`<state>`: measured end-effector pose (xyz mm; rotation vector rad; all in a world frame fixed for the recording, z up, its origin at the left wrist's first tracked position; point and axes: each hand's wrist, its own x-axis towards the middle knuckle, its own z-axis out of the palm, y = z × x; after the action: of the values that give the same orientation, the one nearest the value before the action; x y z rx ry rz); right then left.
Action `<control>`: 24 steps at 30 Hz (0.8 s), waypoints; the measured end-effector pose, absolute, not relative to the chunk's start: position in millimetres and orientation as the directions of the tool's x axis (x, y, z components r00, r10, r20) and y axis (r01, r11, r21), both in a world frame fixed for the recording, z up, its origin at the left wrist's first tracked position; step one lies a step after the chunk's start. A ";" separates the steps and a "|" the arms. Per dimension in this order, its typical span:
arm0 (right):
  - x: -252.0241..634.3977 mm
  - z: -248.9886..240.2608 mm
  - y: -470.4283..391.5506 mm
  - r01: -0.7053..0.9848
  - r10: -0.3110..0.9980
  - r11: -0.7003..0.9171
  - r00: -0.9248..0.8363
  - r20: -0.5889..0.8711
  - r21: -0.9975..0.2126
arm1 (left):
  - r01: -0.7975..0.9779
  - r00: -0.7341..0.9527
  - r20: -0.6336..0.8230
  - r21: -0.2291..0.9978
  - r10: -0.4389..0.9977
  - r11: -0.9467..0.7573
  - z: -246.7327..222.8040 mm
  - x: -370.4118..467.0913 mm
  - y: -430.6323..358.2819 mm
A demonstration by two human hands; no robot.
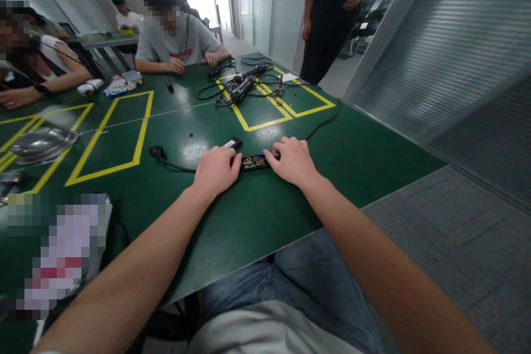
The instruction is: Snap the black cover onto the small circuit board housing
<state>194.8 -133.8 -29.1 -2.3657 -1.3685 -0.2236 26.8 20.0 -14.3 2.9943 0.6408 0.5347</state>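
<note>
A small black case (254,162) lies open on the green table in front of me, its circuit board and two copper-coloured rings showing. My left hand (218,170) grips its left end with the fingers curled, and my right hand (292,161) grips the right end between thumb and fingers. From under the left hand a black cord runs to a plug (157,152). Another black cable (326,121) leads away behind the right hand. Just beyond my left fingers is a black flat piece (233,142) with a white label, partly hidden by that hand.
Tangled black cables and dark cylindrical tools (244,86) lie across yellow tape outlines (267,123). A clear plastic-like cover (41,141) and a blurred-out package (66,254) are at left. One person (178,41) sits opposite; another (336,11) stands beyond the table.
</note>
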 end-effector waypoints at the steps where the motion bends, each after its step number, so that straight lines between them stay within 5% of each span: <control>1: 195.1 -29.6 -133.3 0.860 0.794 -0.440 0.507 0.334 -0.258 | 0.395 0.869 0.292 0.078 0.399 -0.916 -12.0 27.3 17.4; 9: 198.2 -32.8 -131.8 0.863 0.790 -0.426 0.501 0.353 -0.273 | 0.518 0.835 0.176 0.071 0.522 -0.853 1.5 29.1 1.6; 17: 197.0 -27.5 -134.0 0.852 0.794 -0.420 0.511 0.328 -0.311 | 0.489 0.817 0.267 0.150 0.511 -0.859 -4.3 27.0 8.6; 24: 196.9 -31.1 -131.7 0.849 0.798 -0.432 0.518 0.310 -0.306 | 0.526 0.836 0.142 0.063 0.530 -0.848 3.0 28.1 2.5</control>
<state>196.9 -131.7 -31.1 -2.3402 -1.3519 -0.1639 28.1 2.5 3.0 2.9895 0.8598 0.2409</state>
